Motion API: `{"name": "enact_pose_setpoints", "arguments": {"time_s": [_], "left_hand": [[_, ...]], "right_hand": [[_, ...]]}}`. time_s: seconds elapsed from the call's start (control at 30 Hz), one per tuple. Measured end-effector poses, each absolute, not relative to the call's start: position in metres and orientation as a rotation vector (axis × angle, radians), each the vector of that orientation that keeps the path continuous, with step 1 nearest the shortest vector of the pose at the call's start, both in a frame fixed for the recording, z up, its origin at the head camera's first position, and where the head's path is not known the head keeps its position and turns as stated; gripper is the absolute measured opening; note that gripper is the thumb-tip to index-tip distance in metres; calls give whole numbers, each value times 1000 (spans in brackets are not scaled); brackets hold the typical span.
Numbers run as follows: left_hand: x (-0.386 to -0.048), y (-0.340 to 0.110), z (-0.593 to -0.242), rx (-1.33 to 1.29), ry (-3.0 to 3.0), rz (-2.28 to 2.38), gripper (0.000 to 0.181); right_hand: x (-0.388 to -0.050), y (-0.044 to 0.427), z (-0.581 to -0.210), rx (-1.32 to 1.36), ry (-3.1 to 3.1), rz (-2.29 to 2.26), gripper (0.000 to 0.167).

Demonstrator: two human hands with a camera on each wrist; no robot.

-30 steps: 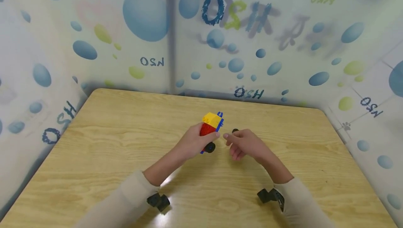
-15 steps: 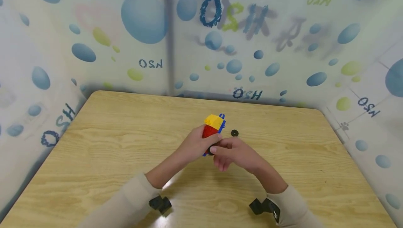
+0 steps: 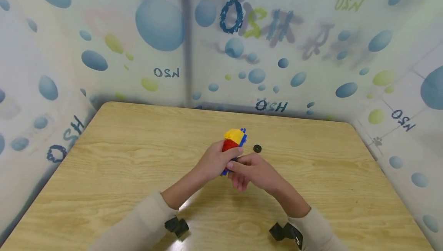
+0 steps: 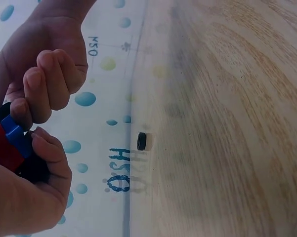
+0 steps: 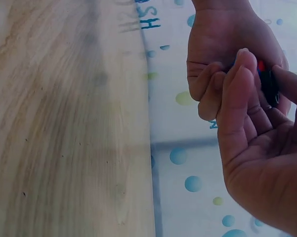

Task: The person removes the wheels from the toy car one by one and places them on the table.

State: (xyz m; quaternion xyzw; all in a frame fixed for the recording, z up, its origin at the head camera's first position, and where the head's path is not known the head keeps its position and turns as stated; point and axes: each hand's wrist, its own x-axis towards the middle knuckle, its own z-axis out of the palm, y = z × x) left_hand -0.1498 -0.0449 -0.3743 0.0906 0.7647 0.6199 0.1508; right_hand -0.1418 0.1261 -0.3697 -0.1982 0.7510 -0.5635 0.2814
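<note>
My left hand grips a toy car of yellow, red and blue building pieces, held above the table with its yellow end pointing away. At the car's near end, the thumb and fingers of my right hand pinch a black wheel, which they mostly cover in the head view. In the left wrist view, the car's red and blue body shows between both hands. A loose black tyre with a hole in its middle lies on the table, just beyond my right hand.
The light wooden table spreads around both hands. Behind it and at its sides stand pale walls with blue and green dots and lettering. A small black device is worn at each sleeve cuff.
My right hand has come left from beside the loose tyre to the wheel at the car's near end and now pinches it. My left hand keeps its grip, almost still.
</note>
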Motion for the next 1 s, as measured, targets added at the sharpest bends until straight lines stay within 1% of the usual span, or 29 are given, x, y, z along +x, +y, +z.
{"name": "enact_pose_setpoints", "arguments": {"time_s": [0.33, 0.7, 1.0], "left_hand": [[-149, -43, -375, 212, 2250, 1778, 38], [-148, -43, -377, 232, 2248, 1776, 38], [-148, -37, -375, 211, 2200, 1870, 39]], "right_hand": [[-134, 120, -380, -431, 2058, -1631, 42], [-129, 118, -387, -462, 2125, -1694, 38], [-126, 114, -385, -329, 2093, -1883, 35]]}}
